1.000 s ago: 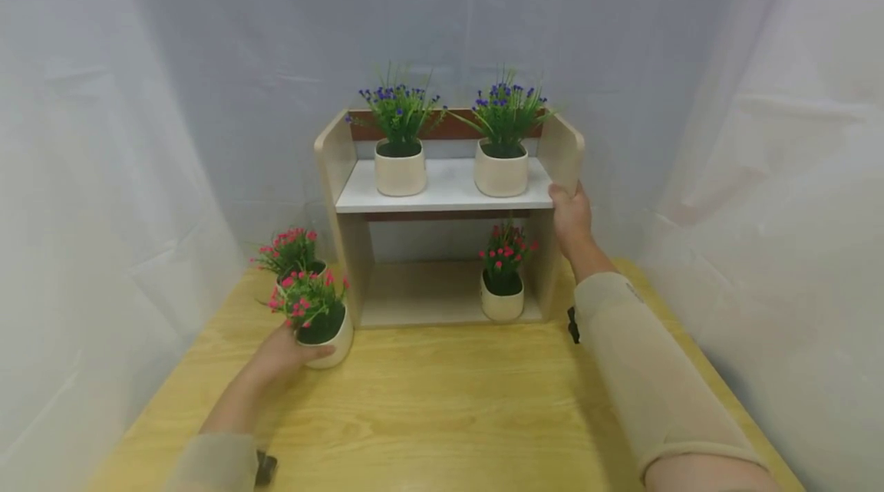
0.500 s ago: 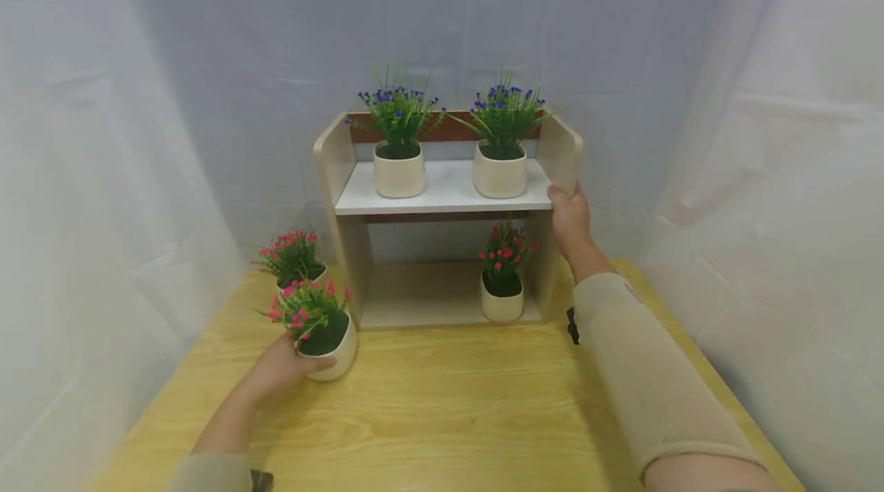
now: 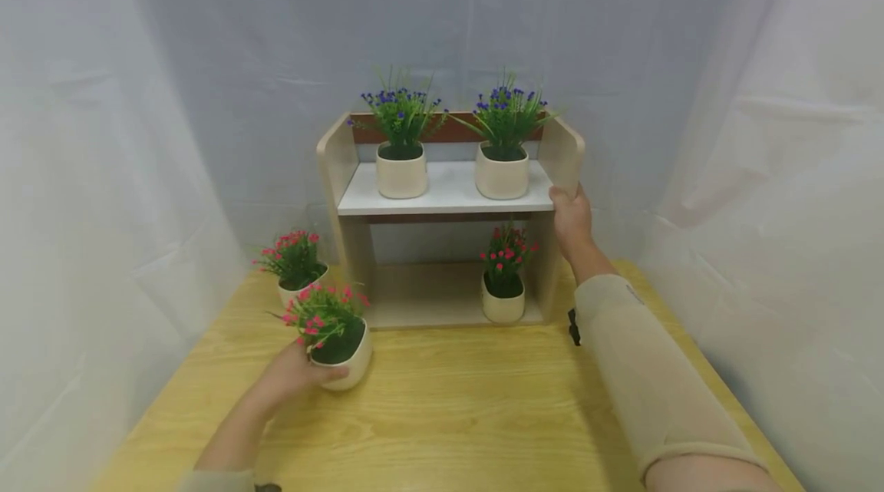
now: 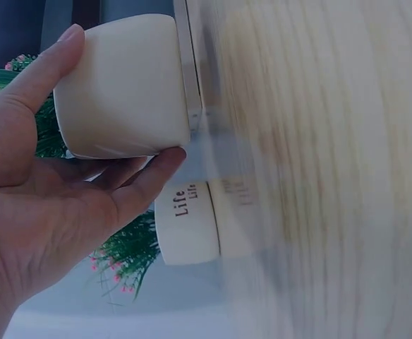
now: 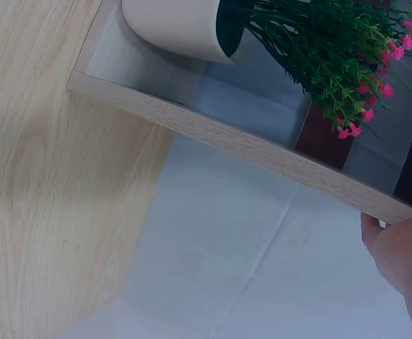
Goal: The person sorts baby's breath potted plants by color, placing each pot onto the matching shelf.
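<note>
The person's left hand (image 3: 290, 373) is gripping the near pink-flowered pot (image 3: 355, 365) in front of the shelf's left front corner, thumb on one side and fingers spread under the other, opened only as wide as the pot. The pot is tilting a little, and its base is looking just clear of the table (image 3: 470, 415) in the left wrist view. The right hand (image 3: 572, 222) is holding the front edge of the shelf's right side panel, thumb inside and the fingers mostly hidden, so I can't tell how tightly they are closing.

Just outside the shelf (image 3: 445, 209), on its left, the rear pink-flowered pot (image 3: 298, 275) is standing behind the held one, the shelf's left side panel rising between it and the lower compartment. Inside that compartment, the lower pink-flowered pot (image 3: 503, 305) is taking up the right end. On the shelf's white upper board two purple-flowered pots (image 3: 402, 176) are standing upright, apart. Pale sheeting (image 3: 442, 16) is hanging behind the shelf and along both sides.
</note>
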`<state>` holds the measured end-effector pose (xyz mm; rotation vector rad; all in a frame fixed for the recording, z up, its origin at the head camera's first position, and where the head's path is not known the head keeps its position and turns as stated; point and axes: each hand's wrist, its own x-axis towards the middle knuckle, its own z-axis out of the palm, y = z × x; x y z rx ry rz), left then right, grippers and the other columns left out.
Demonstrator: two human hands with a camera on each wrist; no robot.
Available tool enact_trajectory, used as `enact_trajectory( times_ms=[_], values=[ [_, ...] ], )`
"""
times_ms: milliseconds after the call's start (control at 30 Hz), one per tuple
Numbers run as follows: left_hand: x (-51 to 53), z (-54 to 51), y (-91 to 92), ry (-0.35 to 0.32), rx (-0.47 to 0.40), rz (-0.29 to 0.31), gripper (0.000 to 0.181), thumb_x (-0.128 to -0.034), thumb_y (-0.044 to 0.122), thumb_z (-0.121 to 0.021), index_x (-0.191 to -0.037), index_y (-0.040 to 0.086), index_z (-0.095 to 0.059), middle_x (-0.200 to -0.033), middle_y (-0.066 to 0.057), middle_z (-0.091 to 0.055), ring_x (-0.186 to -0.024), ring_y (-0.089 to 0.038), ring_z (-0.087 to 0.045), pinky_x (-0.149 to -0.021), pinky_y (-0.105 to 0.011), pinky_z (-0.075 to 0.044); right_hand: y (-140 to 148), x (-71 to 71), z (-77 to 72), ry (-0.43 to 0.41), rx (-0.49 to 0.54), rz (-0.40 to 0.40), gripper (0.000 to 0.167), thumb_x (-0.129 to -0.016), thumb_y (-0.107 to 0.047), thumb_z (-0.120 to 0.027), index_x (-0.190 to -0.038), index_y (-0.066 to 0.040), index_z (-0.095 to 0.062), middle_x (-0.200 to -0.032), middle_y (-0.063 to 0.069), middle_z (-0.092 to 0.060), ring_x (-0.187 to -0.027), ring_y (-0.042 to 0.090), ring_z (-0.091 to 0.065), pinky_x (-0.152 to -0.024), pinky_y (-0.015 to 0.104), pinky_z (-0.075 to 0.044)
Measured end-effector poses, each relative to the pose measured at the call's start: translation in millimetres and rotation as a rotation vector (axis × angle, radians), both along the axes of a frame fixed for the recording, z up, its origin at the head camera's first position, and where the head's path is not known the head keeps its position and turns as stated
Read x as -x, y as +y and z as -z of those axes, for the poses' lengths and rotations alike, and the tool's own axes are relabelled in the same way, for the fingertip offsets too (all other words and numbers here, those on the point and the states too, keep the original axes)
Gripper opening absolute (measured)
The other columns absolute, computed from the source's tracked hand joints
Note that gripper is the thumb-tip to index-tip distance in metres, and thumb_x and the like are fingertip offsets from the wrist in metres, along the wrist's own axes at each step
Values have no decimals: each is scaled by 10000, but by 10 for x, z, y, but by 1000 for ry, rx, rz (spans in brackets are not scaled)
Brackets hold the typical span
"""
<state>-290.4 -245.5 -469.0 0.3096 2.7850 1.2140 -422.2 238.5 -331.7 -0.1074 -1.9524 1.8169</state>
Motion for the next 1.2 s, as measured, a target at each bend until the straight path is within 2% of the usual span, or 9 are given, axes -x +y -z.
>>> enact_trajectory(
  times_ms=[200, 500, 800, 967, 1200],
  values=[
    [-36, 9, 118, 17, 5, -3, 1080, -834, 444, -932, -1665, 57, -360, -1630, -320, -491, -1467, -577, -510, -1206, -730, -427, 4, 9, 2, -3, -5, -3, 594, -1117, -255, -522, -1666, -83, -376, -1704, 160, -454, -1616, 293, -379, -1394, 421, -234],
    [-74, -3, 287, 2, -4, 7, 1053, -823, 459, -937, -1650, 80, -407, -1608, -307, -527, -1457, -570, -527, -1197, -736, -432, -3, 24, 1, -9, 6, 0, 585, -1116, -244, -536, -1650, -57, -390, -1684, 169, -474, -1597, 303, -399, -1391, 430, -243],
    [-7, 17, 527, 27, -33, 41, 1015, -821, 432, -949, -1642, 119, -442, -1595, -259, -568, -1460, -523, -551, -1214, -706, -437, -1, 32, 10, 6, -2, 6, 580, -1114, -242, -526, -1640, -36, -398, -1662, 190, -487, -1555, 305, -423, -1383, 423, -256],
    [17, 33, 693, 36, -54, 64, 1013, -802, 404, -969, -1630, 118, -460, -1572, -241, -598, -1461, -498, -560, -1228, -687, -431, -10, 21, 12, 0, 4, -6, 592, -1117, -245, -522, -1659, -56, -377, -1686, 171, -466, -1587, 291, -397, -1391, 415, -236],
    [112, 82, 957, 44, -67, 60, 992, -777, 404, -987, -1604, 139, -508, -1496, -204, -674, -1429, -453, -604, -1227, -648, -454, -3, -6, -5, -7, -17, 4, 601, -1112, -255, -522, -1664, -70, -372, -1699, 166, -456, -1605, 296, -387, -1395, 417, -228]
  ],
)
